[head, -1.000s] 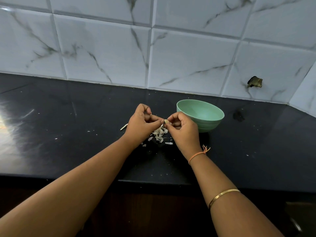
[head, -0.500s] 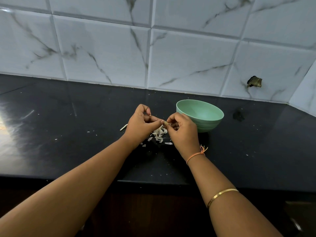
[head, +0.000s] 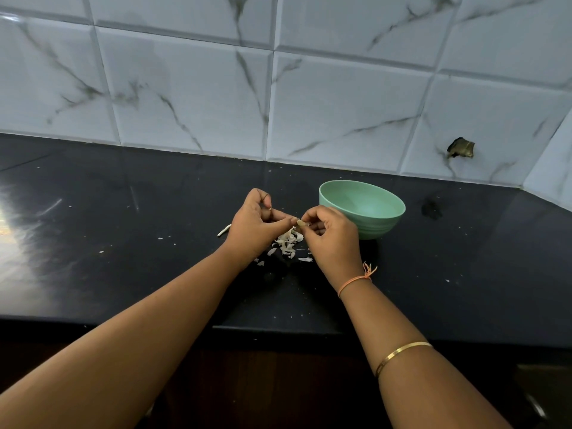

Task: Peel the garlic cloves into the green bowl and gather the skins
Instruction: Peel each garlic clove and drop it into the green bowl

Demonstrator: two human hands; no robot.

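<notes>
Head view: two hands, left hand and right hand, pinch one garlic clove beside one green bowl.

Bowl on counter before tiled wall, skins left of it; hands above skins

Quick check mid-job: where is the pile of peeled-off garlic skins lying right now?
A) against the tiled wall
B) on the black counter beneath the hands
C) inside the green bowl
B: the garlic skins lie piled on the black counter beneath the left hand and right hand, which pinch a garlic clove, beside the green bowl.
</notes>
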